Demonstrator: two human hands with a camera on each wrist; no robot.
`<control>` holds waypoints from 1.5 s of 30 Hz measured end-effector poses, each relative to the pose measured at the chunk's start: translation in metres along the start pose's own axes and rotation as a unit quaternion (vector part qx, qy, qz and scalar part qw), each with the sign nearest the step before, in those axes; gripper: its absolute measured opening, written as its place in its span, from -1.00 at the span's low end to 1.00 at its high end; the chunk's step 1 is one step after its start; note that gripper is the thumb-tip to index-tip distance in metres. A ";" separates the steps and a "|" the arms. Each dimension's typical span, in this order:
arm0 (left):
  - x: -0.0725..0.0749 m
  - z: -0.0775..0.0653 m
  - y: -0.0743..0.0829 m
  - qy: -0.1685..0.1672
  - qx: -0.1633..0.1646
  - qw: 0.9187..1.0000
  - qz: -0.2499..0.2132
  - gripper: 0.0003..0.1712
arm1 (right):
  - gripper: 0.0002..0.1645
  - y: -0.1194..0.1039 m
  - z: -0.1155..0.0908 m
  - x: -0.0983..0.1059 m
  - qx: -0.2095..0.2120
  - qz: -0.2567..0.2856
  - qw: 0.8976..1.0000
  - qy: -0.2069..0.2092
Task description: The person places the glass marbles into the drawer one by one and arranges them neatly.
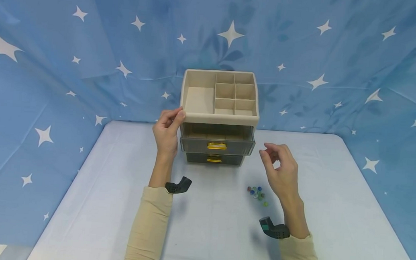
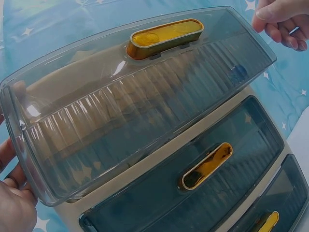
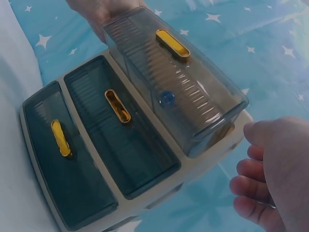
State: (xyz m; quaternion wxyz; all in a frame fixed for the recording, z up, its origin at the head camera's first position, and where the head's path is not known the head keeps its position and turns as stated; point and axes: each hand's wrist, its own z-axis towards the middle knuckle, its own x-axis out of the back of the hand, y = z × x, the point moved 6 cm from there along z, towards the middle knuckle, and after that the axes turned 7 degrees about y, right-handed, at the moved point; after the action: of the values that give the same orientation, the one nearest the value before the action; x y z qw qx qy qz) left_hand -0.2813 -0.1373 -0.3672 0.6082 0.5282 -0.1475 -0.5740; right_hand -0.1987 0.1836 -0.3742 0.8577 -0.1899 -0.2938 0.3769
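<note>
Backdrop cloth (image 1: pixel 144 53), blue — printed with white four-pointed stars (image 1: pixel 231 35) and darker leaf sprays (image 1: pixel 233 55); hangs behind and along both sides. Table (image 1: pixel 90 210), white, far corners rounded — stands before the cloth.

The drawer box (image 1: pixel 219 119) stands on the table (image 1: pixel 215 231), midway along the far edge, before the curtain (image 1: pixel 213 54). Its top tray (image 1: pixel 200 99) has one large compartment at left, six small ones at right. The top drawer (image 1: pixel 196 146), with one marble (image 3: pixel 167 98) inside toward its right end, juts forward above the middle drawer (image 3: pixel 145 157) and the bottom drawer (image 3: pixel 79 191). Loose marbles (image 1: pixel 260 195) lie before the box, to its right. The left hand (image 1: pixel 166 133) is at the box's front left corner, the right hand (image 1: pixel 282 169) off its right side.
</note>
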 end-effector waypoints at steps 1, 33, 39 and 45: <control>0.000 0.000 0.000 0.000 0.002 1.000 0.001 -0.86 | -0.69 0.001 0.000 0.000 -0.002 -0.001 1.000 -0.003; 0.001 0.001 -0.001 -0.001 -0.001 1.000 -0.002 -0.86 | -0.75 0.044 -0.032 -0.020 -0.056 -0.048 0.992 -0.101; 0.002 0.002 -0.001 -0.001 -0.011 1.000 -0.002 -0.86 | -0.74 0.050 -0.039 -0.024 -0.058 -0.046 0.989 -0.125; 0.002 0.002 -0.003 -0.002 -0.006 1.000 0.003 -0.84 | -0.71 0.054 -0.045 -0.027 -0.059 -0.041 0.986 -0.149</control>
State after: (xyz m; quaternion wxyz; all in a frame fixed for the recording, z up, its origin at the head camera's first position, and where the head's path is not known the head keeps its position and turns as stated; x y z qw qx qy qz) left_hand -0.2837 -0.1389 -0.3699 0.6130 0.5224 -0.1468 -0.5743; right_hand -0.2130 0.1931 -0.4478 0.8061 -0.1697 -0.4476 0.3480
